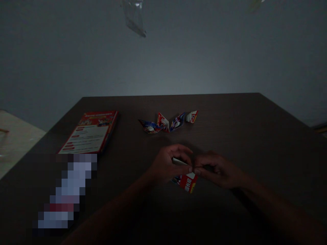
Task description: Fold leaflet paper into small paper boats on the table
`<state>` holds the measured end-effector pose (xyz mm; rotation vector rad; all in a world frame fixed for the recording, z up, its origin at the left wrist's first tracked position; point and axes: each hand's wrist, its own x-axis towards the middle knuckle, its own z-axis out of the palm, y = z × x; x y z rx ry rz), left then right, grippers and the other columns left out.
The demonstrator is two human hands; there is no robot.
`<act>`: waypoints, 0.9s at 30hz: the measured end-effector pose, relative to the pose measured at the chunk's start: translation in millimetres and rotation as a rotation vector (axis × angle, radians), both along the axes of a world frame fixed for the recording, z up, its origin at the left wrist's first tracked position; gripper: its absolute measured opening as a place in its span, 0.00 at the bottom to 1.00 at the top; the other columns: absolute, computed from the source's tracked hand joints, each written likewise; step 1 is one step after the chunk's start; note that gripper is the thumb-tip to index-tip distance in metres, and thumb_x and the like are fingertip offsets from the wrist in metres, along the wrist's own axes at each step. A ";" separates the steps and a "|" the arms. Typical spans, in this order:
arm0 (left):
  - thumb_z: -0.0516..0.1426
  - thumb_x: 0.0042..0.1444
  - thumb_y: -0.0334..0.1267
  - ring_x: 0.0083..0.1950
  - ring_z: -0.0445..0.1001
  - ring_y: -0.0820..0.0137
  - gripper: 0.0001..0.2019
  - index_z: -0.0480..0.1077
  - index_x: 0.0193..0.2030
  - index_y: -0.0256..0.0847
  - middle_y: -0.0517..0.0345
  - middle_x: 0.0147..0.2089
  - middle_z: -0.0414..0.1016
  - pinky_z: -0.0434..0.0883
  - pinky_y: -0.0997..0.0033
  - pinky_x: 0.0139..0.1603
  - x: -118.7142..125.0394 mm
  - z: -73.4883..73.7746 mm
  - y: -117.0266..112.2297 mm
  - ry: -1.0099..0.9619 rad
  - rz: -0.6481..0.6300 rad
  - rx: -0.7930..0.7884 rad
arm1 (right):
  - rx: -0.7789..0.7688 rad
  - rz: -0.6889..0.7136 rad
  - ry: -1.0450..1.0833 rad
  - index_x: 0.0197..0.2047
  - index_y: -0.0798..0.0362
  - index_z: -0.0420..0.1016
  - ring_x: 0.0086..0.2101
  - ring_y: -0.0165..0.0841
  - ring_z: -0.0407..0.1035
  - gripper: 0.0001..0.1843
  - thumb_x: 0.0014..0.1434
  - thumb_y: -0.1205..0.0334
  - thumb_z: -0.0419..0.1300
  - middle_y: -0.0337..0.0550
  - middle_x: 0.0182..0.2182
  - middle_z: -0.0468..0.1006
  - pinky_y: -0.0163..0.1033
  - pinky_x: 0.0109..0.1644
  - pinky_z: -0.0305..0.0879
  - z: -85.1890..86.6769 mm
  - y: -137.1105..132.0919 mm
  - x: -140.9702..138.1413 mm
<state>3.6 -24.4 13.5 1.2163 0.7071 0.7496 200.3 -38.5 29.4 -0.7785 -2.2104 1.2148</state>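
The scene is dim. My left hand (170, 165) and my right hand (219, 169) meet over the middle of a dark wooden table (255, 129). Both pinch a folded piece of printed paper (187, 181), red and white with yellow marks, which hangs below the fingertips. The fingers of each hand are closed on its upper edge. Beyond the hands, several small folded paper shapes (167, 123) in red, blue and white lie in a row on the table.
A red printed leaflet stack (89, 132) lies flat at the table's left. A blurred-out patch (66, 194) covers something at the near left. A clear plastic bag (134, 17) hangs on the grey wall behind.
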 end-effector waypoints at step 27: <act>0.67 0.38 0.34 0.27 0.74 0.73 0.23 0.66 0.42 0.36 0.59 0.29 0.77 0.70 0.75 0.28 -19.1 6.8 14.2 0.068 0.151 -0.006 | -0.067 -0.153 -0.030 0.23 0.53 0.59 0.20 0.24 0.50 0.17 0.61 0.57 0.52 0.33 0.19 0.56 0.32 0.21 0.45 -0.5 -0.1 7.8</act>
